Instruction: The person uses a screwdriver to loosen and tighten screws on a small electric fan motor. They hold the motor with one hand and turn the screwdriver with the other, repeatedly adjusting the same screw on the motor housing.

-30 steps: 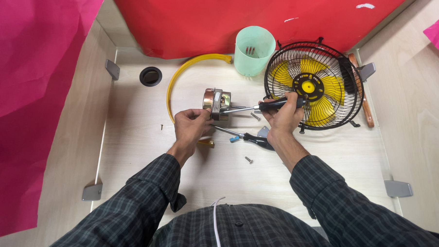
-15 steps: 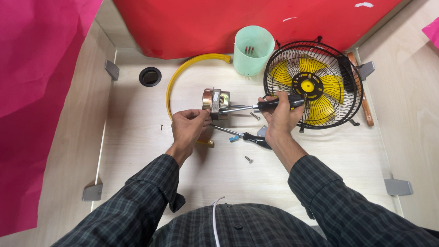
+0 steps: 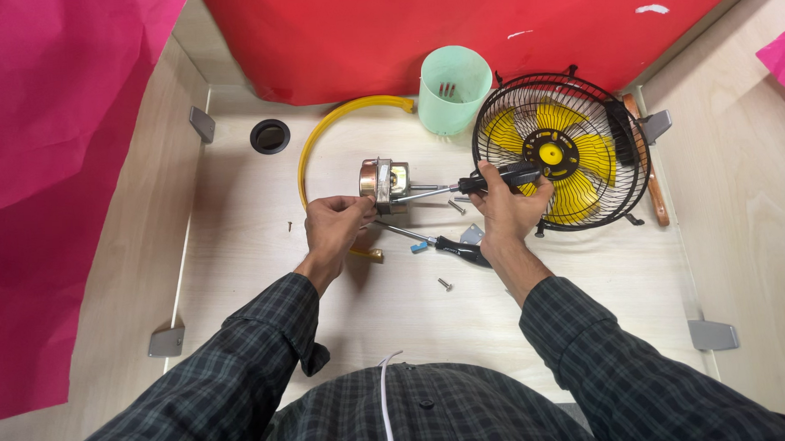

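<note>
Motor, small metal fan type with copper windings [image 3: 383, 182], sat at mid-counter, about 11 o'clock from the person's chest, held off the pale wooden counter [image 3: 413, 315]. Left hand [image 3: 336, 224] had its grip closed on the motor's near edge. Right hand [image 3: 507, 206] had its grip wrapped round a black-handled screwdriver [image 3: 461, 187], shaft pointing toward 9 o'clock, tip against the motor's side. Can't tell whether the tip sat in a screw head.

State of work, judged from the layout: motor is already out of the black wire-cage fan with yellow blades [image 3: 557, 149], which stood at 3 o'clock of the motor. Loose silver screws [image 3: 445, 284] lay near 6 o'clock of it, so some fasteners look removed. Second black-handled screwdriver [image 3: 437, 240] lay just below the hands. Curved yellow plastic ring [image 3: 337, 127] at 12 o'clock, pale green plastic cup [image 3: 454, 88] at 1 o'clock. Motor housing looked intact, so opening it appears undone.
</note>
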